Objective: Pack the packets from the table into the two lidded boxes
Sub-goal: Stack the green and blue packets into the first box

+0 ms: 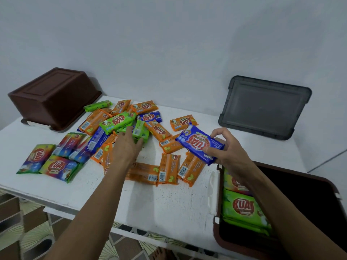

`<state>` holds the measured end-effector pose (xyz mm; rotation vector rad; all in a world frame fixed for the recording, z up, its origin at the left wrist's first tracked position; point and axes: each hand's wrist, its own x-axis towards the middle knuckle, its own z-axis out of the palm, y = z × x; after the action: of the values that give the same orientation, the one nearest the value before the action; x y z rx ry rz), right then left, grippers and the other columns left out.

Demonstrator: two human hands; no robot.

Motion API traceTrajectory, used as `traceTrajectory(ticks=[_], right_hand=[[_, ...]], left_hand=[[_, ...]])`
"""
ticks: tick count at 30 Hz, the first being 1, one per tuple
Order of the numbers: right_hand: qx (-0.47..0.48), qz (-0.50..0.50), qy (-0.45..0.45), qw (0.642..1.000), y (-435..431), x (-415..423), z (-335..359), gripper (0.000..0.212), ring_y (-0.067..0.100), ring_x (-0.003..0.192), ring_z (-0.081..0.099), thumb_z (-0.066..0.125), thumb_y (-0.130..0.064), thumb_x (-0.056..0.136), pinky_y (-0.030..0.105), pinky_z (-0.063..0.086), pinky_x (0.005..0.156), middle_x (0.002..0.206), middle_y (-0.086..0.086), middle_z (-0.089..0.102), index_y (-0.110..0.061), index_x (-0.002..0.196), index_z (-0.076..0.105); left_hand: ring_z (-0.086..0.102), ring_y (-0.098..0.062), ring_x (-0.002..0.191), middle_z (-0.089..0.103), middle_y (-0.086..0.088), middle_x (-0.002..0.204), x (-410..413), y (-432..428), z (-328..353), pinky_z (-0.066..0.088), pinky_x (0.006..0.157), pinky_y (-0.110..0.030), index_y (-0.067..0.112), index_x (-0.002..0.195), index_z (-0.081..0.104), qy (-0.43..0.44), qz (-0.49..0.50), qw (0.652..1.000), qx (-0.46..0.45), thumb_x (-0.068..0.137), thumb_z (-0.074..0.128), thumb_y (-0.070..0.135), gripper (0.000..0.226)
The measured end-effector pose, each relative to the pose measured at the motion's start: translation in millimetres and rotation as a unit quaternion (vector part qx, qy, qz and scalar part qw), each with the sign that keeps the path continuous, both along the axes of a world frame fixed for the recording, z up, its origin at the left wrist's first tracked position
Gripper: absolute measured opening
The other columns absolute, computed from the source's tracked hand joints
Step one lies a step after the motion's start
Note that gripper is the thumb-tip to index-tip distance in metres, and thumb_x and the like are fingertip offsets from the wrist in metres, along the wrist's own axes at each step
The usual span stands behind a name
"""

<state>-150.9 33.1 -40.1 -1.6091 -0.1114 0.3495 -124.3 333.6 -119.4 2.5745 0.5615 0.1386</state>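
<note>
My right hand (228, 147) pinches a blue packet (200, 144) and holds it above the table, just left of the open brown box (319, 186) at the right. That box holds green packets (242, 207) stacked along its left side. My left hand (127, 145) reaches into the pile of packets, its fingers on a green packet (139, 131); whether it grips it is hidden. Several orange packets (168, 168), blue ones and rainbow-coloured ones (56, 167) lie spread over the white table (159, 203). A second brown box (54, 98) stands upside down at the back left.
A grey lid (264, 107) leans against the wall at the back right. The table's front edge runs across the lower part of the view, with patterned floor tiles (28, 231) and a bare foot (163, 254) below it.
</note>
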Motion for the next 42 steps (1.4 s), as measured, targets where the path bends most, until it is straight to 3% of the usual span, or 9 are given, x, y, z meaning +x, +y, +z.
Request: traceTrajectory(ticks=[4, 10, 17, 20, 23, 27, 32, 39, 42], right_hand=[[0.05, 0.005, 0.035, 0.998, 3, -1, 1, 0.049, 0.024, 0.096, 0.071, 0.073, -0.009, 0.081, 0.04, 0.061, 0.074, 0.112, 0.006, 0.067, -0.032, 0.119, 0.05], [0.066, 0.011, 0.04, 0.997, 4, -7, 2, 0.037, 0.026, 0.1, 0.07, 0.07, -0.01, 0.082, 0.045, 0.058, 0.085, 0.111, 0.008, 0.07, -0.02, 0.115, 0.057], [0.046, -0.057, -0.001, 0.997, -1, -5, 3, 0.022, 0.014, 0.091, 0.073, 0.068, -0.019, 0.088, 0.029, 0.06, 0.07, 0.1, -0.006, 0.075, -0.026, 0.107, 0.058], [0.032, -0.06, -0.016, 0.998, -8, -5, 5, 0.021, 0.01, 0.087, 0.073, 0.068, -0.019, 0.087, 0.024, 0.059, 0.064, 0.091, -0.011, 0.074, -0.024, 0.102, 0.055], [0.028, -0.051, -0.024, 0.998, -17, -8, 7, 0.032, 0.014, 0.092, 0.072, 0.07, -0.018, 0.085, 0.026, 0.058, 0.064, 0.103, -0.003, 0.07, -0.025, 0.11, 0.052], [0.031, -0.05, -0.027, 0.998, -29, -15, 11, 0.055, 0.018, 0.104, 0.069, 0.072, -0.017, 0.081, 0.035, 0.061, 0.066, 0.116, 0.0, 0.063, -0.036, 0.128, 0.05], [0.026, -0.054, -0.04, 0.997, -51, -28, 14, 0.058, 0.02, 0.106, 0.068, 0.071, -0.013, 0.085, 0.043, 0.062, 0.07, 0.119, 0.001, 0.062, -0.038, 0.133, 0.05], [0.048, -0.081, -0.033, 0.995, -102, -51, 18, 0.037, 0.021, 0.108, 0.068, 0.067, -0.021, 0.083, 0.032, 0.06, 0.064, 0.12, 0.004, 0.063, -0.022, 0.119, 0.064], [0.06, -0.107, -0.019, 0.992, -129, -60, 16, 0.032, 0.021, 0.112, 0.066, 0.064, -0.017, 0.088, 0.033, 0.061, 0.065, 0.121, 0.004, 0.063, -0.02, 0.12, 0.065]], left_hand=[[0.06, -0.037, 0.103, 0.058, -0.021, 0.122, 21, 0, -4, 0.053, 0.084, -0.047, 0.012, 0.135, 0.04, 0.019, 0.044, 0.997, -0.06, 0.089, 0.065, 0.039, 0.058], [0.061, -0.036, 0.106, 0.058, -0.018, 0.128, 36, -4, 1, 0.052, 0.089, -0.047, 0.005, 0.133, 0.046, 0.002, 0.102, 0.982, -0.161, 0.088, 0.07, 0.028, 0.057], [0.068, -0.035, 0.088, 0.063, -0.013, 0.098, 37, -4, 5, 0.057, 0.081, -0.052, 0.001, 0.124, 0.058, -0.045, 0.151, 0.944, -0.291, 0.091, 0.063, 0.01, 0.034], [0.068, -0.031, 0.089, 0.065, -0.014, 0.111, 30, 2, 3, 0.058, 0.081, -0.05, 0.004, 0.13, 0.055, -0.062, 0.186, 0.914, -0.356, 0.092, 0.062, 0.012, 0.039], [0.065, -0.025, 0.094, 0.06, -0.01, 0.12, 17, 0, 4, 0.058, 0.084, -0.042, 0.005, 0.135, 0.051, -0.092, 0.214, 0.869, -0.437, 0.093, 0.062, 0.013, 0.044], [0.065, -0.021, 0.093, 0.061, -0.012, 0.112, -10, -25, 25, 0.057, 0.084, -0.035, 0.0, 0.136, 0.048, -0.134, 0.15, 0.8, -0.565, 0.095, 0.059, 0.006, 0.043], [0.067, -0.021, 0.089, 0.067, -0.011, 0.103, -28, -68, 50, 0.06, 0.072, -0.026, -0.001, 0.124, 0.055, -0.123, 0.014, 0.764, -0.633, 0.096, 0.052, 0.001, 0.028], [0.069, -0.025, 0.096, 0.069, -0.015, 0.11, -35, -144, 71, 0.059, 0.079, -0.037, 0.005, 0.125, 0.053, -0.083, -0.093, 0.698, -0.706, 0.095, 0.047, -0.003, 0.031], [0.07, -0.022, 0.088, 0.07, -0.012, 0.104, -43, -175, 73, 0.06, 0.067, -0.029, 0.013, 0.113, 0.055, -0.066, -0.131, 0.692, -0.707, 0.095, 0.047, -0.004, 0.026]])
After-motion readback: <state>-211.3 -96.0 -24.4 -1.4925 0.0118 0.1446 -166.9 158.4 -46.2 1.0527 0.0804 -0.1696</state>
